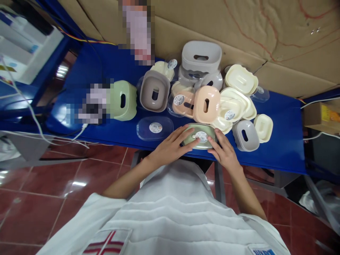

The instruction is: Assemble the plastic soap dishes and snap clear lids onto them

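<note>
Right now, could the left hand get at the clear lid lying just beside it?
Probably yes: the clear lid lies flat and uncovered on the blue table, just left of the left hand, nothing between.

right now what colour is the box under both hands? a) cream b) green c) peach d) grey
b: the left hand and right hand both rest on a pale green box with a clear stickered lid, at the near edge of the blue table.
</note>
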The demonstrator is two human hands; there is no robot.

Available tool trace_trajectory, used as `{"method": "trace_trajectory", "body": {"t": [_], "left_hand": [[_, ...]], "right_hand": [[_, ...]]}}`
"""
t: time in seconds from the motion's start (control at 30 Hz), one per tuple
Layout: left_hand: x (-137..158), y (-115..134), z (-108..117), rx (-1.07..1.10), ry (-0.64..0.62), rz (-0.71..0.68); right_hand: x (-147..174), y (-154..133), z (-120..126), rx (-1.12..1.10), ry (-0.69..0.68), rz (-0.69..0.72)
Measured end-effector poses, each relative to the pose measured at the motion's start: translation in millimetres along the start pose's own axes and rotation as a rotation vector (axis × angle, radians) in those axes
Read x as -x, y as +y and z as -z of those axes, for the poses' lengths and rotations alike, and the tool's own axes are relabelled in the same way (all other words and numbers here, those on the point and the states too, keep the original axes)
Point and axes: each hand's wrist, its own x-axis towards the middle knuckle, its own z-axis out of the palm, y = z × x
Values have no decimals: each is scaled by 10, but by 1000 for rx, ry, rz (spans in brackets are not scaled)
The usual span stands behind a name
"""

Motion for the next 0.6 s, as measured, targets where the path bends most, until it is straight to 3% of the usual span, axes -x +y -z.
{"method": "trace_trajectory", "body": {"t": [0.33,0.6], "left_hand": [[-94,-5,45,21,-23,12],[-90,-23,98,70,-30,34]], "right_hand": [[-2,24,-26,-75,31,-31],[-10,-4,-46,-81,-26,-71]]}}
